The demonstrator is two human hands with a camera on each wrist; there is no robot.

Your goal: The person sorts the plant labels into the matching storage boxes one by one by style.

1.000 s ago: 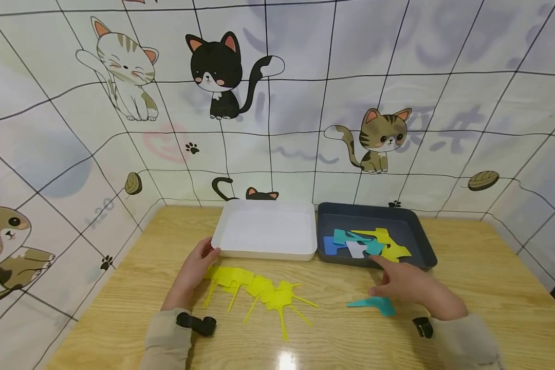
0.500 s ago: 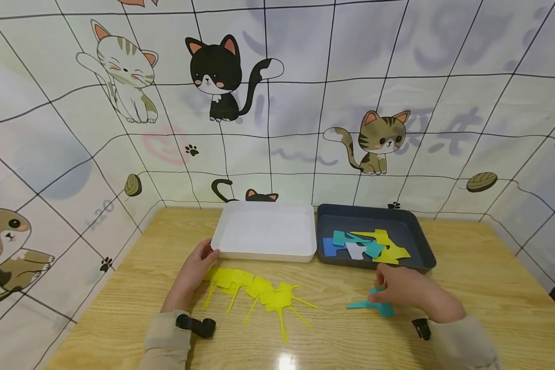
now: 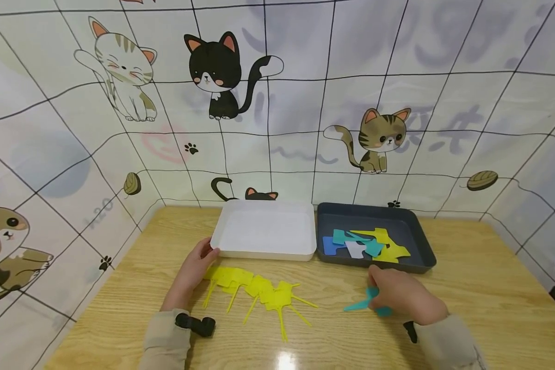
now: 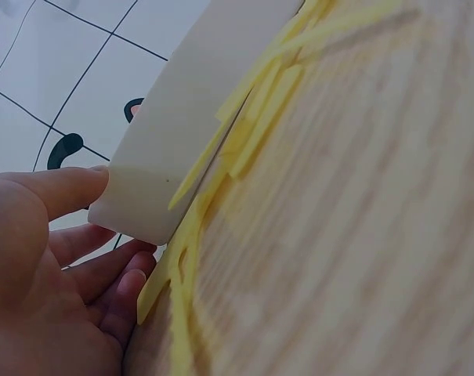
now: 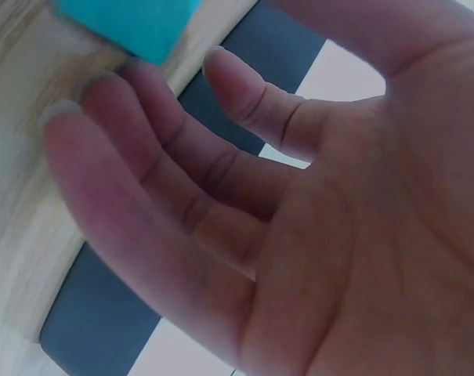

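In the head view, my left hand (image 3: 195, 267) holds the near left corner of a white tray (image 3: 263, 255). The left wrist view has the thumb (image 4: 72, 190) on the tray's outer wall (image 4: 174, 117) and the other fingers curled at its corner. Right of centre, my right hand (image 3: 400, 294) is over a teal T-shaped plant label (image 3: 358, 306) on the table, partly covering it. Its fingers bend loosely in the right wrist view, with the label (image 5: 135, 23) just beyond the fingertips; no grip shows. Several yellow plant labels (image 3: 277, 298) lie overlapping in front of the white tray.
A dark grey tray (image 3: 409, 226) stands right of the white one. Inside lie yellow labels (image 3: 393, 252), teal labels (image 3: 374, 248), a blue label (image 3: 331, 245) and a white label (image 3: 356, 250). Behind the wooden table (image 3: 314, 329) hangs a cat-print cloth (image 3: 296, 103).
My right hand has drawn back from the dark tray's front edge and shifted left over the teal label. That label has slid and turned slightly leftward. My left hand stays at the white tray.
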